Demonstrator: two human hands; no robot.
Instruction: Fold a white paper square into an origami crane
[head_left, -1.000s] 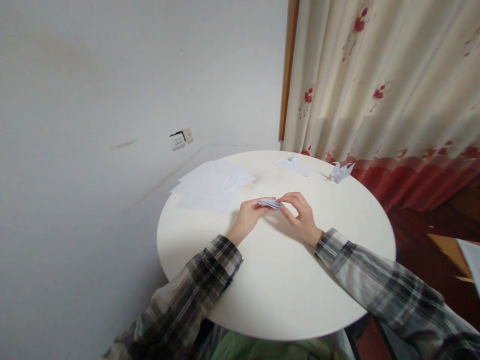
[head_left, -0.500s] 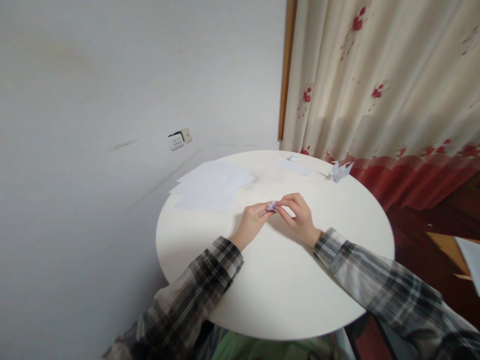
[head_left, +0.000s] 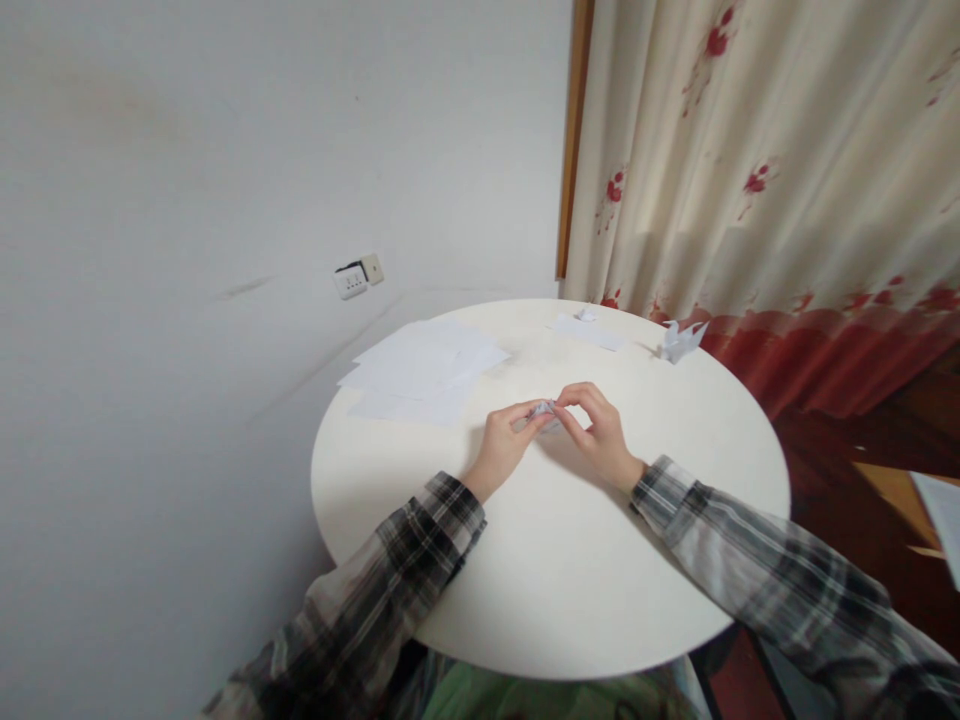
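Note:
Between my two hands is a small piece of folded white paper, partly hidden by the fingers. My left hand grips its left side, thumb below and fingers above. On the right side, my right hand pinches the paper's edge between thumb and forefinger. Both hands are just above the middle of the round white table. The fold's exact shape is too small to make out.
Loose white sheets lie overlapping at the table's left back. A folded paper crane stands at the right back edge. A smaller folded paper piece sits by a flat sheet at the back. A wall rises on the left.
The folded paper has turned a little between my fingers, and its visible part has shifted slightly left. Both hands keep nearly the same place.

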